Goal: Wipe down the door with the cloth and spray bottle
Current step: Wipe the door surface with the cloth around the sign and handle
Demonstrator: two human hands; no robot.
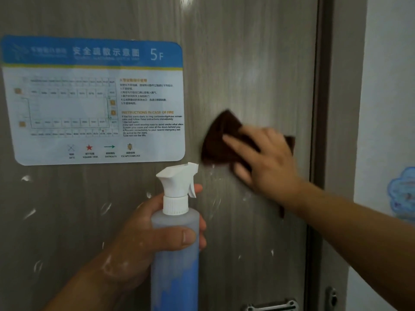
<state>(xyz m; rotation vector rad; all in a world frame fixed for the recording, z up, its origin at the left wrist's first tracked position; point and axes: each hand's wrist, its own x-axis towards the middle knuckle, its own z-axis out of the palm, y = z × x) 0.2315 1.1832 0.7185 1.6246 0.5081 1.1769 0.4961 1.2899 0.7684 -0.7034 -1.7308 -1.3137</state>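
A grey wood-grain door (242, 63) fills the view, flecked with white foam spots low down. My right hand (267, 162) presses a dark brown cloth (221, 140) flat against the door, just right of a wall notice; the fingers lie spread on the cloth. My left hand (148, 239) grips an upright translucent spray bottle (175, 250) holding blue liquid, thumb across its front. The bottle's white trigger head (177, 180) points right, a little below the cloth.
A blue and white evacuation plan sticker (94, 99) is stuck on the door's upper left. The dark door frame (318, 108) runs down the right side, with a pale wall (386, 86) beyond. A metal door handle (271, 306) shows at the bottom edge.
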